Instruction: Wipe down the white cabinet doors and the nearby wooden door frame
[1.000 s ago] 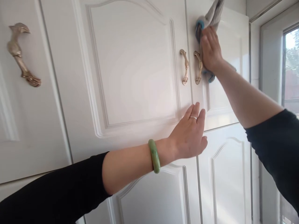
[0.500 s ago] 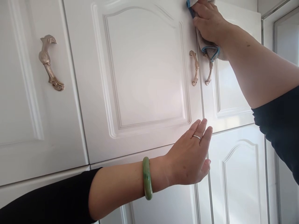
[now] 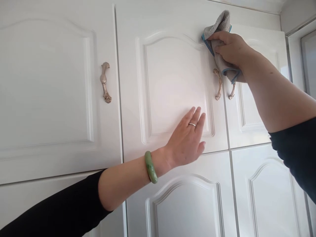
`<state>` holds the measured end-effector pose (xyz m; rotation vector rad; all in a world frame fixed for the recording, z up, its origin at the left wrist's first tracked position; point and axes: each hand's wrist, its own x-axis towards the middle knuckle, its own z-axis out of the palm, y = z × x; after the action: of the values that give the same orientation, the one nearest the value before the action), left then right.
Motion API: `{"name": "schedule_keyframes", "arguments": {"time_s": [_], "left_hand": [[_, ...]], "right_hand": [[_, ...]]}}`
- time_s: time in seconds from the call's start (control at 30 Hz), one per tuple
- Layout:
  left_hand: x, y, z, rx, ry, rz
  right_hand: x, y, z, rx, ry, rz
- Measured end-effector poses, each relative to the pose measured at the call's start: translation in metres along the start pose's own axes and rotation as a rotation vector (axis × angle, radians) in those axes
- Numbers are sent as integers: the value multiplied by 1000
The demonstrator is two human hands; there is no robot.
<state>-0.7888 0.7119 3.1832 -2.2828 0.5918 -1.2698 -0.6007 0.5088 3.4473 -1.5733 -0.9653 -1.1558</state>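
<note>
- Right fingers: clamped on the grey cloth (image 3: 224, 21), bunching it; its blue edging shows at both the upper and lower folds.
- Right hand (image 3: 233, 49): raised near the seam between the upper middle door (image 3: 172, 85) and the upper right door (image 3: 254, 112).
- Cloth position: high at that seam, above my middle handle (image 3: 218, 86); its lower fold hides the top of the right handle (image 3: 232, 92).
- Left fingers: extended, slightly apart, gripping nothing – one carries a silver ring (image 3: 192, 124).
- Left hand (image 3: 184, 144): lies across the lower part of the upper middle door, back toward me; from this angle I cannot confirm palm contact.
- Left wrist: green bangle (image 3: 150, 167).
- Forearms: bare up to the black sleeves (image 3: 54, 204).
- Surroundings: the left handle (image 3: 105, 82) stands on the upper left door (image 3: 46, 89); the lower middle door (image 3: 187, 207) sits below my left hand – white, with an arched panel.
</note>
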Motion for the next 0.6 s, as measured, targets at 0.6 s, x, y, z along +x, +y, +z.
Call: {"name": "schedule_keyframes", "arguments": {"time_s": [0.6], "left_hand": [[-106, -127, -85, 292, 323, -263]], "right_hand": [[45, -31, 35, -89, 290, 7]]}}
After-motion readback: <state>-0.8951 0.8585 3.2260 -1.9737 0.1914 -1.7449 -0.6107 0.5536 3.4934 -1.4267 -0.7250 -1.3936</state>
